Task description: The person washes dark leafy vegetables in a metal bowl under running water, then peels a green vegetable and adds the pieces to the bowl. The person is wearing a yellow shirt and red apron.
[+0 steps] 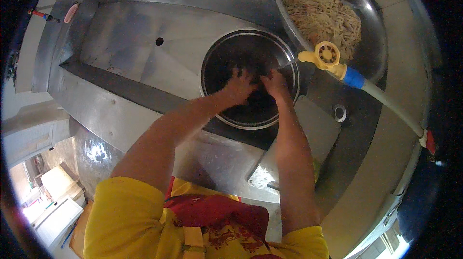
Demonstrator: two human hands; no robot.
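Note:
Both my hands reach into a round metal pot (250, 30) with a pale rim and a dark inside. My left hand (240, 87) is over the middle of the pot, its fingers spread and holding nothing visible. Close beside it, my right hand (275, 84) dips in near the pot's right wall. Its fingertips blend into the dark contents (248, 109), so their grip is hidden. What the dark contents are cannot be made out. A yellow valve tap (322, 58) points at the pot's right rim, and a thin stream of water (289, 62) leaves its spout.
A large metal bowl (376, 32) at the far right holds a heap of pale, noodle-like strips (323, 13). A hose (393, 103) with a blue connector (353, 77) feeds the tap. The steel sink (120, 32) extends left. A flat metal board (313, 124) lies beneath my right forearm.

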